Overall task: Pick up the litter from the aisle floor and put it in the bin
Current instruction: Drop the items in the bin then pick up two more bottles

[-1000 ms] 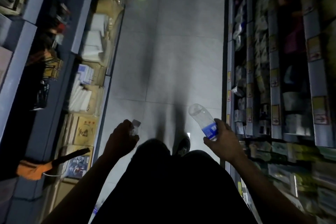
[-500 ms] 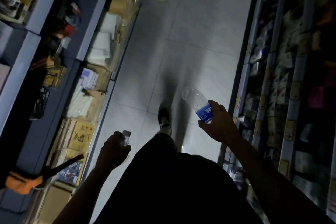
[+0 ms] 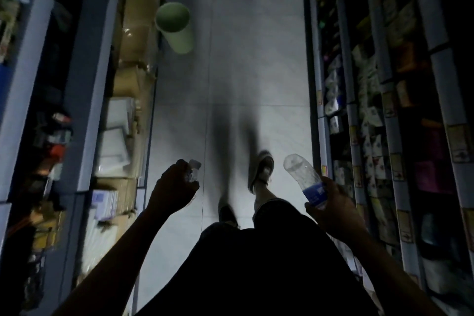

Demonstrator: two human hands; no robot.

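A dim shop aisle is seen from above. A clear bottle with a blue label is gripped in the right hand. A small crumpled clear item is clenched in the left hand. A green bin stands well ahead on the tiled floor, beside the left shelves.
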